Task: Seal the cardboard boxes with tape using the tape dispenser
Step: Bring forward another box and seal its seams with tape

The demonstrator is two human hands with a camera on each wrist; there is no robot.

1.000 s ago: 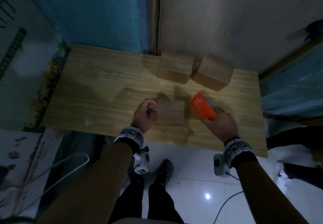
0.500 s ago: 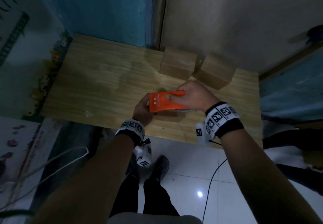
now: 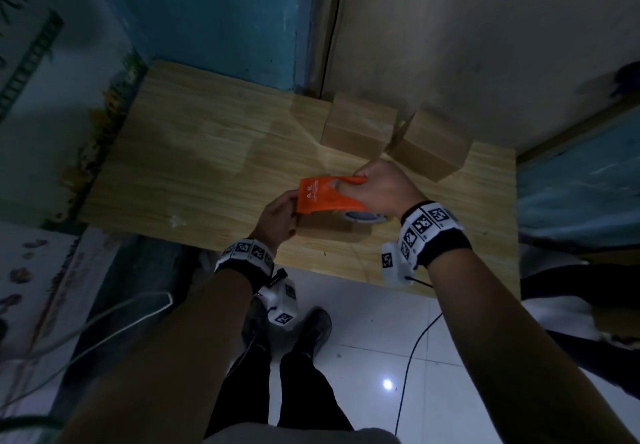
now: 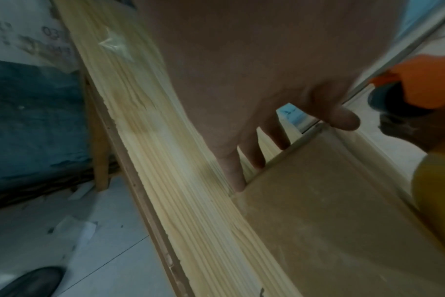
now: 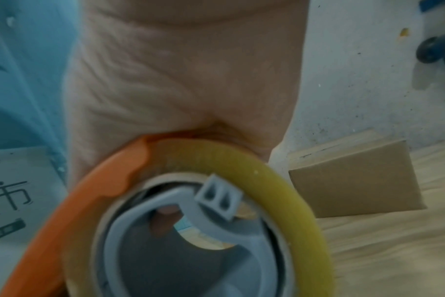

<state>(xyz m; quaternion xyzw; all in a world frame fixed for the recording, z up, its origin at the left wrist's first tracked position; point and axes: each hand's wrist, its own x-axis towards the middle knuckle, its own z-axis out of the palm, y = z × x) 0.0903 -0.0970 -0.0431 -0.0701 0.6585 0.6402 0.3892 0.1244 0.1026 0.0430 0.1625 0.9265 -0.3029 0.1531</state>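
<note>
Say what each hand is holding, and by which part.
Right hand grips the orange tape dispenser by its top casing. Left hand steadies the near cardboard box, fingers against its left side.

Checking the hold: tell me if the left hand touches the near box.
Touching. Left wrist view: left hand's fingertips press the near box's side.

Right hand (image 3: 379, 187) curled in grip; left hand (image 3: 278, 216) extended.

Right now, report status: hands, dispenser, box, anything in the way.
Right hand grips orange tape dispenser atop near box. Left hand steadies that box's left side. Two more boxes behind, apart; nothing in the way.
</note>
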